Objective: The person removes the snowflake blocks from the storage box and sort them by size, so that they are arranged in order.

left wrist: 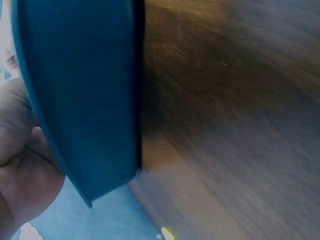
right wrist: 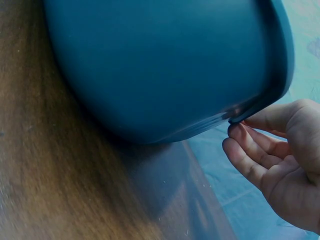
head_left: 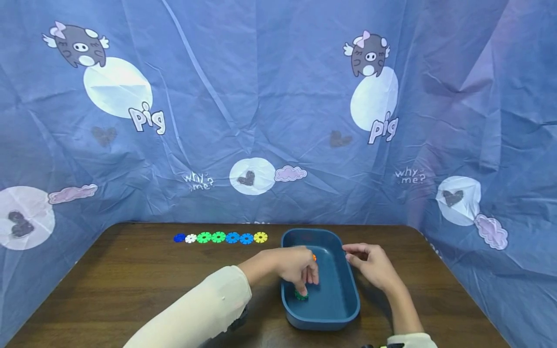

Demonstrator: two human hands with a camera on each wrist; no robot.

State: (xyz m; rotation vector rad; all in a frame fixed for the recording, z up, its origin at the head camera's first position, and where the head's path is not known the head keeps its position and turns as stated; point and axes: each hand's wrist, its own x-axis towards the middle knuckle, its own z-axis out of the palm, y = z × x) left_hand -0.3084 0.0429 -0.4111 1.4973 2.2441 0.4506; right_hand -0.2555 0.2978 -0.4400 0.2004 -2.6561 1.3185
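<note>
A blue plastic bin (head_left: 332,290) with rounded corners stands on the table. My left hand (head_left: 298,265) reaches down over its near-left side, a fingertip on a green notched disc (head_left: 301,296) low inside. The other fingers bend loosely apart from that disc. An orange piece (head_left: 314,258) peeks out from behind the hand, mostly covered. In the left wrist view, the bin's outer wall (left wrist: 80,95) hides my fingertips. My right hand (head_left: 372,265) is at the bin's right rim; in the right wrist view, thumb and fingers (right wrist: 244,145) pinch that rim.
Left of the bin, near the table's back edge, lies a row of notched discs: dark blue (head_left: 179,238), white (head_left: 190,238), two green (head_left: 211,237), two blue (head_left: 239,238) and yellow (head_left: 260,237). A patterned blue cloth (head_left: 278,111) hangs behind the wooden table (head_left: 143,275).
</note>
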